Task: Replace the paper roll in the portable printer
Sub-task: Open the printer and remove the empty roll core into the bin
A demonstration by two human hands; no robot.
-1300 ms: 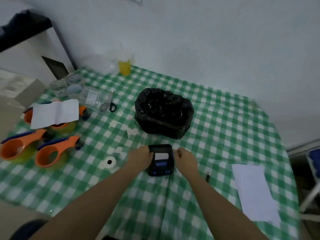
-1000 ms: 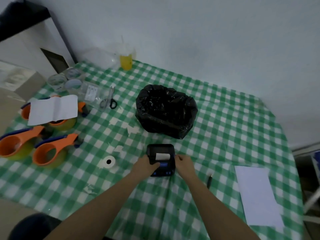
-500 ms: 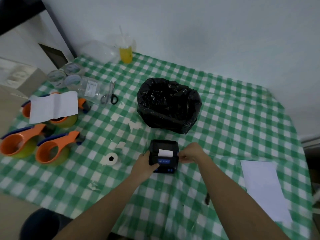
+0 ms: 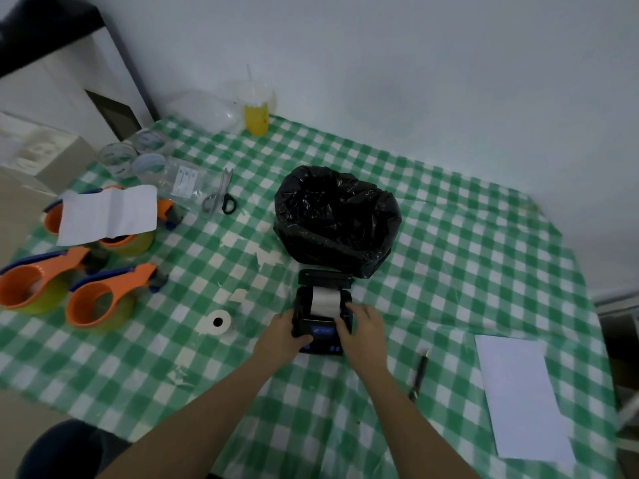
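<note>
On the checked table (image 4: 466, 271), just before the bin (image 4: 337, 219), the printer (image 4: 323, 309) now stands with its lid raised and a roll (image 4: 325, 300) exposed, left hand (image 4: 281, 335) gripping its side, right hand (image 4: 363, 330) curled over the compartment, so the old roll can come out while the spare roll (image 4: 217, 322) waits nearby.

The single head-worn camera looked forward and steeply down from close above the green-and-white checked desk (image 4: 466, 271), facing the pale wall (image 4: 415, 63).
</note>
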